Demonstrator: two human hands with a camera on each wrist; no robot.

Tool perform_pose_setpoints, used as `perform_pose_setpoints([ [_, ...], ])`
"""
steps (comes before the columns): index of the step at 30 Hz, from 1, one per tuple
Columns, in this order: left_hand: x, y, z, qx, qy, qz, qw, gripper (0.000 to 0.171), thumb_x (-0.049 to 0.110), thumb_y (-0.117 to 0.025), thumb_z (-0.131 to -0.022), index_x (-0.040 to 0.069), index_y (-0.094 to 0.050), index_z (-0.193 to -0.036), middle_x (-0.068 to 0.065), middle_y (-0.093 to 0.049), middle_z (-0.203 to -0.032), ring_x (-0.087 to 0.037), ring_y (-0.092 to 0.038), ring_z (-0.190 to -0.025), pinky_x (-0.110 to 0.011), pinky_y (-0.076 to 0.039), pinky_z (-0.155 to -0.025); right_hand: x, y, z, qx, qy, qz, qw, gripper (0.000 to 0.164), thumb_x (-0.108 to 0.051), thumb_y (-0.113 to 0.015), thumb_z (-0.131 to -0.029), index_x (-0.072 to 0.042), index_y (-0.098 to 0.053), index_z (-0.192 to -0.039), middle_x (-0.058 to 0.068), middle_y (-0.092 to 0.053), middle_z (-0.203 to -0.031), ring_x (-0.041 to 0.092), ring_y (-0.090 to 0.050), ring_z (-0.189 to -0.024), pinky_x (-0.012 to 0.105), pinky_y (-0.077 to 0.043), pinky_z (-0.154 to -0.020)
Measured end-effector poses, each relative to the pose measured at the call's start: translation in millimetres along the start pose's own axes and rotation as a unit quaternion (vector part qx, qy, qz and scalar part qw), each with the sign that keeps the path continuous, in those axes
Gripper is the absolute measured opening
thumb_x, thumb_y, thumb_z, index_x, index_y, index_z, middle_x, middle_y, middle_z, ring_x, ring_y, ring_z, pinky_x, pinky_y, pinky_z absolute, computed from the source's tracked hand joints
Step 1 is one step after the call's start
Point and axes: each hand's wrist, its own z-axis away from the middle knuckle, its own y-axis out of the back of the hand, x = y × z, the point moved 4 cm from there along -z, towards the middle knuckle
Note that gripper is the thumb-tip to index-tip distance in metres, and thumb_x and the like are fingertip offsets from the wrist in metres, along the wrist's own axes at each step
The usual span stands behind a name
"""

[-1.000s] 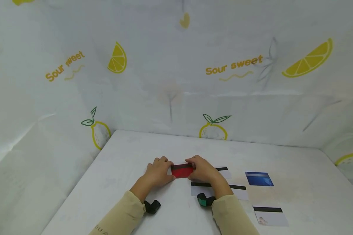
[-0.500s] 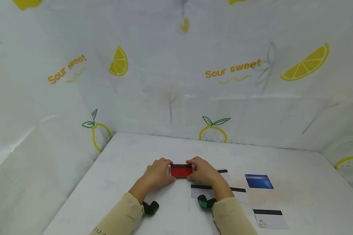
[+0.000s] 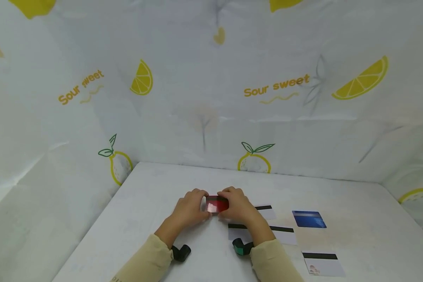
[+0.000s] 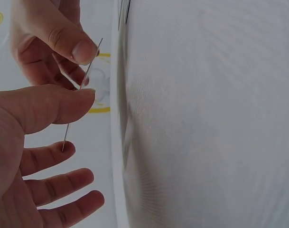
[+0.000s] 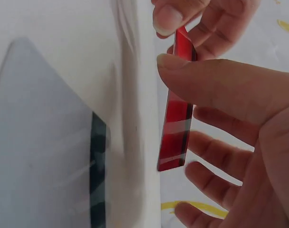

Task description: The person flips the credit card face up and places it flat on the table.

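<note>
Both hands hold a red plastic card with a black magnetic stripe (image 3: 212,205) near the middle of the white table. The left hand (image 3: 189,207) grips its left side between thumb and fingers. On its right side, the right hand (image 3: 237,205) pinches the card and covers part of that end. Seen from the left wrist, the card (image 4: 89,69) is nearly edge-on, with the left thumb (image 4: 59,107) against it. In the right wrist view the card's red face (image 5: 176,123) shows, with the right thumb (image 5: 220,85) across it.
Right of the hands, white striped cards (image 3: 284,235) lie in a row, one partly behind the right wrist. A blue card (image 3: 309,219) and another white card (image 3: 323,264) lie farther right. A lemon-print sheet (image 3: 183,98) rises behind the table (image 3: 162,178).
The right hand has shifted slightly left along the card and now covers more of its right end. The card has tilted a little and catches a glare. The head view has tipped up slightly.
</note>
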Motion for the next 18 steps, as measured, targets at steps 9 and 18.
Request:
perform_pose_setpoints([
  [9,5.8,2.2,3.0,0.005,-0.02,0.003,0.9998,0.049,0.033,-0.081,-0.078,0.015,-0.06,-0.119,-0.006,-0.061,-0.123,-0.027,-0.057,-0.109,-0.05,-0.051,-0.085,-13.3,-1.6,0.7,0.022,0.019,0.025,0.999,0.057,-0.022,-0.087,-0.072,-0.013,-0.067,-0.125,0.007,-0.058,-0.126,0.031,-0.046,-0.122,0.052,-0.045,-0.096],
  [18,8.9,1.5,3.2,0.011,-0.035,0.007,0.9993,0.053,0.031,-0.08,-0.079,0.014,-0.059,-0.124,-0.007,-0.059,-0.128,-0.029,-0.057,-0.114,-0.051,-0.051,-0.085,-14.1,-0.7,1.2,0.033,0.029,0.032,0.999,0.053,-0.024,-0.086,-0.074,-0.016,-0.068,-0.123,0.005,-0.058,-0.122,0.029,-0.046,-0.118,0.051,-0.044,-0.095],
])
